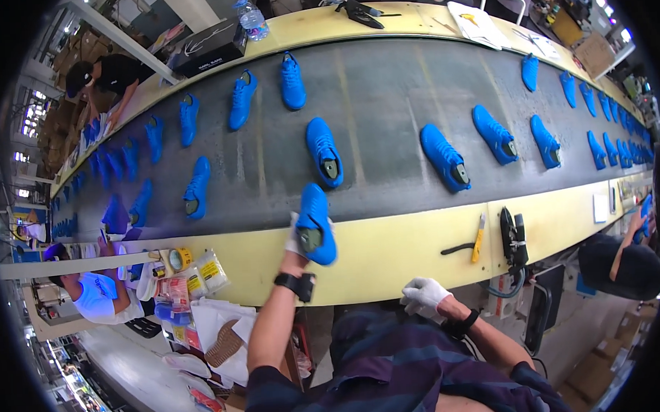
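A blue lace-up sneaker [317, 212] is in my left hand [293, 240], which wears a white glove. The hand grips it from the left side and underneath, over the near edge of the conveyor, with the toe pointing away from me. Just beyond its toe another blue sneaker [322, 149] lies on the dark belt [373, 95]. My right hand [425, 297], also in a white glove, is low at the near table edge in front of my body. Its fingers are curled in, and their inner side is hidden.
More blue sneakers [444, 157] lie in two rows along the belt. On the near yellow ledge are a yellow-handled cutter [479, 238], a black tool [513, 239], and tape [178, 259] beside plastic packets [212, 272]. A person [104, 286] works at left, another [111, 79] across the belt.
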Tool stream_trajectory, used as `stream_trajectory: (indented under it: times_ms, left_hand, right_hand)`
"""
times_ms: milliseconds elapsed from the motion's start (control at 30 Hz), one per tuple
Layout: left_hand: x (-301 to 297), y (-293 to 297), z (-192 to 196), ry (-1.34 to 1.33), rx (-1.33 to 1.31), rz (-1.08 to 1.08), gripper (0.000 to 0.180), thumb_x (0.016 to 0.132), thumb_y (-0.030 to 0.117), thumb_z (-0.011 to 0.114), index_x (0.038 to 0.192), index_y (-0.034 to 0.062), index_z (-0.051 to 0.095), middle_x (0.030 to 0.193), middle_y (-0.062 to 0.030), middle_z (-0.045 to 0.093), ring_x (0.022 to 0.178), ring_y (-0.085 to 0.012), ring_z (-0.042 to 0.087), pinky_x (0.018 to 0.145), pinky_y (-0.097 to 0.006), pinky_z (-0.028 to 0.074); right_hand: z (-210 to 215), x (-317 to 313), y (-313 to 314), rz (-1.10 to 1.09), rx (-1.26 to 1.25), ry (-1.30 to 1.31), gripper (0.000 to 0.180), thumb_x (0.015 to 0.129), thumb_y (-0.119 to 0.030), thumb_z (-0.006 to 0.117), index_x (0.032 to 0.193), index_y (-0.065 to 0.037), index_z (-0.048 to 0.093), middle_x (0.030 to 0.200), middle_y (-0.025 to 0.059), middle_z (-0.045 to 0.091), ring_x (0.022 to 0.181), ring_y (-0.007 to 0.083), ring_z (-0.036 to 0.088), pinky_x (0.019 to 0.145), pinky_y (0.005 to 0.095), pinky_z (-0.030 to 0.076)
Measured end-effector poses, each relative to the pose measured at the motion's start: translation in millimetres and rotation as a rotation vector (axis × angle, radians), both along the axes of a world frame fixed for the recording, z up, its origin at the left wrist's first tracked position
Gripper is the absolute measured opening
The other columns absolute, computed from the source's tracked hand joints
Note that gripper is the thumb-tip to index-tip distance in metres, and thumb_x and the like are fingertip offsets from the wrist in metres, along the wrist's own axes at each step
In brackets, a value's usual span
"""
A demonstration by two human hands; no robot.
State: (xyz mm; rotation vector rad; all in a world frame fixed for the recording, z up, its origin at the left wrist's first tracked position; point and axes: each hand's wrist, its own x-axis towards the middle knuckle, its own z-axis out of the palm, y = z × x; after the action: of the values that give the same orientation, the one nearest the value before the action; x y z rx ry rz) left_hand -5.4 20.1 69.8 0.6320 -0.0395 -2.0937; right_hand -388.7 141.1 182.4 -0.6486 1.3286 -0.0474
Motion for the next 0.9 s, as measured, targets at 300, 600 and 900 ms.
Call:
stream_trajectory:
  times_ms: [300, 600, 900]
  left_hand:
    - [111, -55, -62, -1.602, 0.091, 0.093, 0.103, 0.094, 0.062, 0.069, 0.164, -0.0033, 0.033, 0.163, -0.026, 0.045, 0.152, -0.0373, 0.043, 0.121, -0.04, 0.037]
    - [102, -79, -81, -2.115, 0.168, -0.192, 0.085, 0.091, 0.037, 0.081, 0.159, 0.0079, 0.039, 0.137, -0.0299, 0.065, 0.127, -0.0478, 0.063, 0.106, -0.052, 0.051]
    - [2, -139, 3, -2.347, -0.435, 0.05, 0.078, 0.092, 0.03, 0.078, 0.154, -0.0009, 0.045, 0.155, -0.0276, 0.05, 0.141, -0.044, 0.051, 0.117, -0.049, 0.044]
  right_hand:
    - [-26, -3, -13, -0.005, 0.011, 0.137, 0.033, 0.105, -0.026, 0.064, 0.115, 0.005, 0.066, 0.098, 0.016, 0.078, 0.077, 0.0237, 0.078, 0.067, 0.0355, 0.062]
    - [-37, -1, -18, 0.078, 0.002, 0.128, 0.033, 0.101, -0.027, 0.067, 0.113, 0.004, 0.068, 0.094, 0.0123, 0.078, 0.077, 0.0211, 0.078, 0.067, 0.0336, 0.062]
    - [-51, -45, 18, -0.103, -0.047, 0.246, 0.032, 0.1, -0.029, 0.068, 0.109, 0.001, 0.071, 0.09, 0.0105, 0.078, 0.073, 0.0191, 0.077, 0.065, 0.0339, 0.06]
